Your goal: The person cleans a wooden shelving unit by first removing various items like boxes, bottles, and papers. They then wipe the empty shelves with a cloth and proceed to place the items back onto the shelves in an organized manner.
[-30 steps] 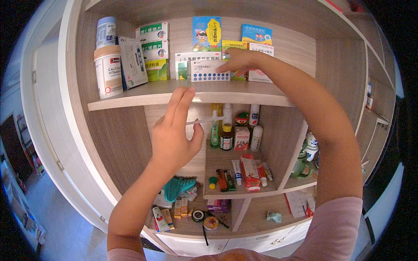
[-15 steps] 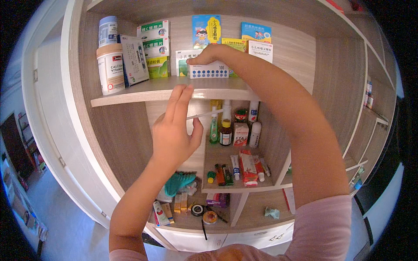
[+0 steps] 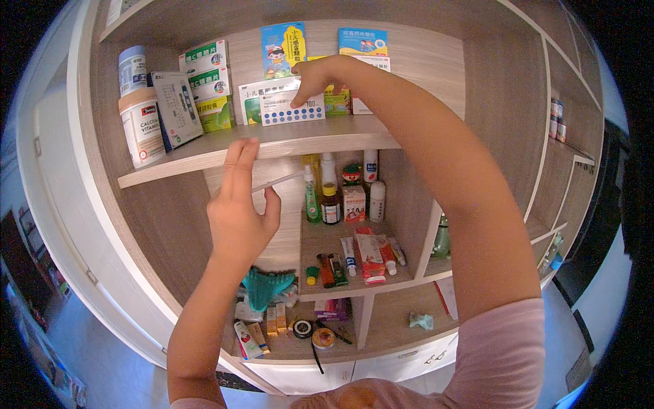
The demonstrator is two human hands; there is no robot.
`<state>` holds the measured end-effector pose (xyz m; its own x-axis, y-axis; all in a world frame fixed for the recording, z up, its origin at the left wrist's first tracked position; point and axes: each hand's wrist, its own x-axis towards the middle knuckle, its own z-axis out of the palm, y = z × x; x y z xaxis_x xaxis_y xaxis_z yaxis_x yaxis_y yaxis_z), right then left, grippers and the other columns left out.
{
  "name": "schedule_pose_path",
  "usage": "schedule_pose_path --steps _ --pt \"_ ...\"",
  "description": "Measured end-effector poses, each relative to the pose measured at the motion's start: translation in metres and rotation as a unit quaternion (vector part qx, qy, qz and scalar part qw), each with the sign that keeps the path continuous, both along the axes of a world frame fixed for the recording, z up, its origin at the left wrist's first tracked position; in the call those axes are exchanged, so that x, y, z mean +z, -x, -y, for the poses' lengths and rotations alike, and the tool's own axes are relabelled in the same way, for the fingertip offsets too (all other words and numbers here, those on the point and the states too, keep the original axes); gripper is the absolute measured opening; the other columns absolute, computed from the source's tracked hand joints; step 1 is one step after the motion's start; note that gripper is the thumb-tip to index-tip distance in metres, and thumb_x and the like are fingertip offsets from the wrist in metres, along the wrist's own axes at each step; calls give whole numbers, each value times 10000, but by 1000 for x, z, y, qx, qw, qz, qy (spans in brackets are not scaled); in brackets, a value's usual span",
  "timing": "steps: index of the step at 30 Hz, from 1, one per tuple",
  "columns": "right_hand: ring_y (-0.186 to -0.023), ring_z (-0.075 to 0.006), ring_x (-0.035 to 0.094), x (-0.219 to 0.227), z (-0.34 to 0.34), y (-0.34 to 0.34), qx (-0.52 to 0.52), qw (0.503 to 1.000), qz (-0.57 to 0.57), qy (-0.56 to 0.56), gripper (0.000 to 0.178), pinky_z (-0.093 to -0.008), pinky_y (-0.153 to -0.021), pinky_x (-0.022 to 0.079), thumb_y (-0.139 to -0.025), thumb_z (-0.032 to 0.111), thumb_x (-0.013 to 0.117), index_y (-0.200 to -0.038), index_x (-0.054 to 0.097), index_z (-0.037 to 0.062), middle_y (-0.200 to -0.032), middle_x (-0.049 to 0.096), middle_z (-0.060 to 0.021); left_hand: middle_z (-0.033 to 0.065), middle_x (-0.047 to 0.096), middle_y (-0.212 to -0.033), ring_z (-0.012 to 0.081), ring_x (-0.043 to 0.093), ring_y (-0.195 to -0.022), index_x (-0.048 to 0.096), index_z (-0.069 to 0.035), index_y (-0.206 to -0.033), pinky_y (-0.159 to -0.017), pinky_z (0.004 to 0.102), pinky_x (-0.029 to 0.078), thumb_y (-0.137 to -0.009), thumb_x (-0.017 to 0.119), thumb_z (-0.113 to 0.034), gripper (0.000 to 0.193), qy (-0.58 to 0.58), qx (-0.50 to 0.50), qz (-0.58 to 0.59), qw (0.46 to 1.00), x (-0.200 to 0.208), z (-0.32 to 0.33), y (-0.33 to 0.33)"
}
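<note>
On the upper shelf (image 3: 279, 148), my right hand (image 3: 317, 78) grips the top of a white medicine box (image 3: 279, 109) with rows of blue dots. That box stands upright at the front, partly covering a white and green box (image 3: 251, 109). Lower down, my left hand (image 3: 238, 204) has its fingertips at the shelf's front edge. A thin, pale stick (image 3: 283, 180) lies between its thumb and fingers; its exact kind is unclear. Behind my right hand stand a blue and yellow medicine box (image 3: 283, 54), a yellow-green box (image 3: 337, 103) and a blue and white box (image 3: 363, 42).
Left on the upper shelf are a white tub (image 3: 142, 129), a blue-capped bottle (image 3: 133, 71), a leaning dark-edged box (image 3: 178, 109) and stacked green-white boxes (image 3: 208, 83). Below stand a brown bottle (image 3: 330, 206), a spray bottle (image 3: 311, 201) and several tubes. Teal cloth (image 3: 266, 288) lies lower left.
The whole view has shifted, so the shelves sit further left. The dotted box is tilted slightly and shows more of its front. My left hand keeps the stick near the shelf edge.
</note>
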<state>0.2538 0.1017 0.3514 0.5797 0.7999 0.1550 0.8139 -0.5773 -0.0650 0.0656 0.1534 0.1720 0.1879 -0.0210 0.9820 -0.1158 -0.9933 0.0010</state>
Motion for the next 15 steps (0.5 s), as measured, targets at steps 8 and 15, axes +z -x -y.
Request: schedule_pose_path --steps 8,15 --pt "-1208 -318 295 4 -4 -45 10 982 -188 -24 887 -426 -951 326 -679 219 702 -1346 128 102 -1334 250 -177 207 411 -1213 355 449 -1083 391 -54 -1202 -865 358 412 -660 546 22 569 -12 5 -7 1000 -1 -4 2" --pt "-1151 -252 365 1 -6 -59 4 984 -174 -48 816 -388 -928 352 -666 237 716 -1301 238 54 -1241 375 -160 204 410 -1213 356 442 -1089 380 -59 -1209 -871 368 405 -667 541 21 572 -4 1 -8 1000 -2 -2 1"
